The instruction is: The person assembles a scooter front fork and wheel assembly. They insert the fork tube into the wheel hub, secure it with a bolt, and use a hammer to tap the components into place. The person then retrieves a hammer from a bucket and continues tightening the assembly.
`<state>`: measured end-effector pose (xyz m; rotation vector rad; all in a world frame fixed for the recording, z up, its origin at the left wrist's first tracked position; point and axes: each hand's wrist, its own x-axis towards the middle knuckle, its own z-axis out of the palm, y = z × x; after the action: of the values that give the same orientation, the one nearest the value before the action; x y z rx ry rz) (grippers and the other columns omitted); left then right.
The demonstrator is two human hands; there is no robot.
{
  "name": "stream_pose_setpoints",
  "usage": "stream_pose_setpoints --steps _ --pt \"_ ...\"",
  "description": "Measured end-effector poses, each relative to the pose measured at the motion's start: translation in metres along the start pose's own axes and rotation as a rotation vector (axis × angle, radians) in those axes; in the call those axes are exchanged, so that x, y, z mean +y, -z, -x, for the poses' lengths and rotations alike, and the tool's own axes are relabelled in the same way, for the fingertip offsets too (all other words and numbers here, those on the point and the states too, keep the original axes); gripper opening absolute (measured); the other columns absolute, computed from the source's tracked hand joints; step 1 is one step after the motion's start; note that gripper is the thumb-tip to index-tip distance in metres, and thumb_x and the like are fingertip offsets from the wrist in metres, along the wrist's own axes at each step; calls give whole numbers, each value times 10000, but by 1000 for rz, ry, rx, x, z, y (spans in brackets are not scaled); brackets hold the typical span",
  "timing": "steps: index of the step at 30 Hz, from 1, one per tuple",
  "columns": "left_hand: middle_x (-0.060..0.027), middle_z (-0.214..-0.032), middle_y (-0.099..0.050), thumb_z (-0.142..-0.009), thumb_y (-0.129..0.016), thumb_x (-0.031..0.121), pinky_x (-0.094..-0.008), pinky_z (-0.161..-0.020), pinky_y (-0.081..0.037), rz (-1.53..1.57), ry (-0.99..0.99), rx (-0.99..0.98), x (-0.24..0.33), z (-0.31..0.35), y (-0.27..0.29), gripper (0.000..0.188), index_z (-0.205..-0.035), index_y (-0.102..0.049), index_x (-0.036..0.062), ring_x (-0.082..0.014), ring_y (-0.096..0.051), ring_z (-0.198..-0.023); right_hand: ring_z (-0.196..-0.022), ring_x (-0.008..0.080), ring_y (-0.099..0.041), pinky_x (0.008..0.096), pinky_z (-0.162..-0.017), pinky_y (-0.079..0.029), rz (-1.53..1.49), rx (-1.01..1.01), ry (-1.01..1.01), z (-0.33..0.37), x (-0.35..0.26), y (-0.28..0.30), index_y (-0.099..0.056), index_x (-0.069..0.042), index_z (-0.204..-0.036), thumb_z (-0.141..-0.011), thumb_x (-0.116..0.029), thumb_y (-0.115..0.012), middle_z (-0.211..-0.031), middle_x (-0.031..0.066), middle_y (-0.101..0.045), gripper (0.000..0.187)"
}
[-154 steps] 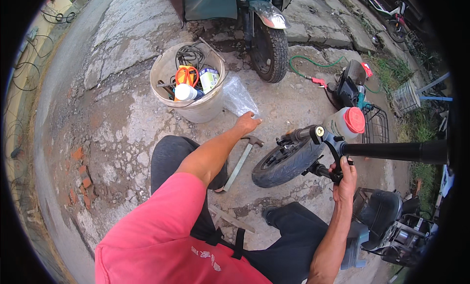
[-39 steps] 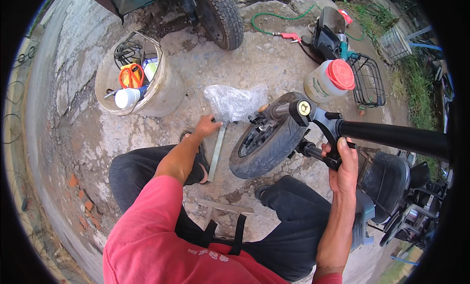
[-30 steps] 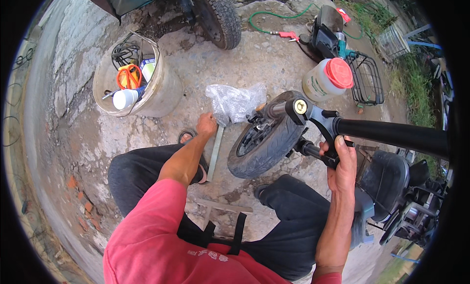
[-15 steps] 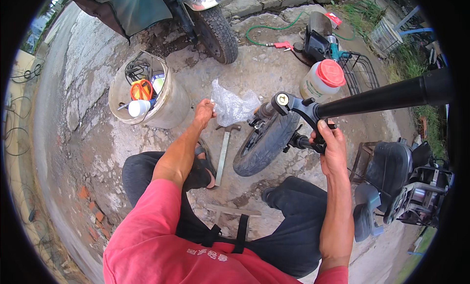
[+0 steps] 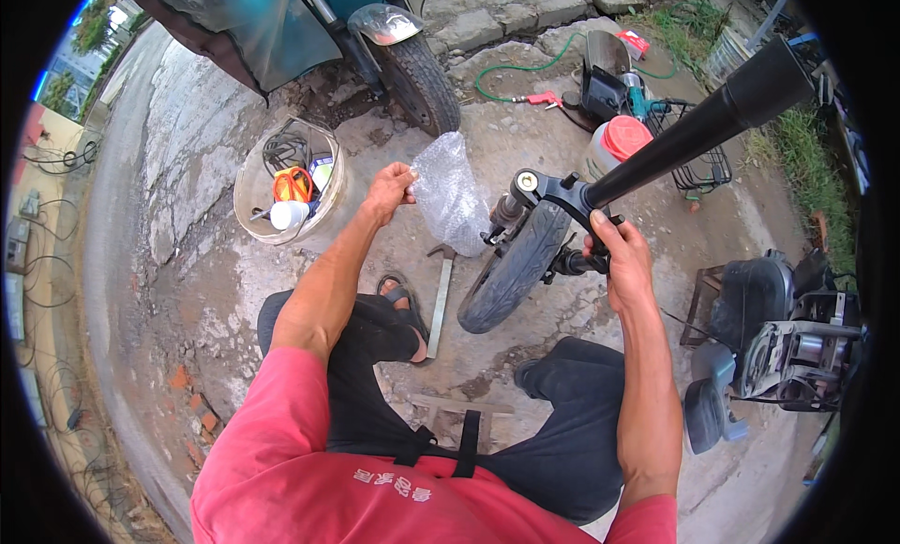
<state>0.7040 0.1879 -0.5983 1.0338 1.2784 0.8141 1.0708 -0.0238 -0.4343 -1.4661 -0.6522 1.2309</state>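
My left hand (image 5: pixel 390 192) pinches the edge of a sheet of clear bubble wrap (image 5: pixel 452 195), which hangs spread out beside the wheel. My right hand (image 5: pixel 622 255) is closed around the black crown of a front fork (image 5: pixel 555 190), just below its thick steering tube (image 5: pixel 694 122). That tube leans up toward the far right. Between the fork legs sits a small wheel with a black tyre (image 5: pixel 511 277), resting near the ground. A hammer (image 5: pixel 441 300) lies between my left foot and the tyre.
A bucket of tools (image 5: pixel 328 207) stands at the left. Beyond are a parked vehicle's front wheel (image 5: pixel 422 85), a red air gun on a green hose (image 5: pixel 542 99), a red-lidded tub (image 5: pixel 626 137) and a wire basket (image 5: pixel 705 164). Seats and metal parts (image 5: pixel 750 310) lie at right.
The bubble wrap has been lifted and spread taller by my left hand. The steering tube has swung to a steeper angle in the picture, with my right hand still on the fork.
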Motion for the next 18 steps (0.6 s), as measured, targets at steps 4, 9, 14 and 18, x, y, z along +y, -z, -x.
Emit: stream_pose_setpoints --steps 4,9,14,18 --pt "27 -751 -567 -957 -698 180 -266 -582 -532 98 -75 -64 46 13 4 129 -925 -605 97 -81 -564 -631 -692 115 -576 278 -696 -452 -14 -11 19 -1 2 1 -610 -81 -827 -888 -373 -789 -750 32 -625 347" --pt "10 -806 -624 -989 -659 168 -287 -624 -536 186 -231 7 102 28 6 101 -957 -615 83 -94 -595 -696 -682 109 -587 263 -671 -473 -32 -16 18 -2 5 3 -625 -77 -891 -902 -365 -777 -766 29 -632 326" --pt "-37 -867 -684 -996 -626 154 -308 -669 -563 161 -316 320 113 22 21 123 -1033 -629 37 -135 -648 -712 -667 111 -601 256 -650 -513 -43 -4 5 1 3 3 -625 -66 -981 -929 -339 -755 -779 31 -632 307" --pt "-71 -894 -699 -984 -619 134 -320 -704 -571 118 -374 440 89 6 33 187 -1103 -610 -9 -166 -672 -737 -684 120 -607 263 -657 -522 -65 -9 11 1 2 1 -614 -52 -998 -928 -333 -755 -793 50 -633 322"
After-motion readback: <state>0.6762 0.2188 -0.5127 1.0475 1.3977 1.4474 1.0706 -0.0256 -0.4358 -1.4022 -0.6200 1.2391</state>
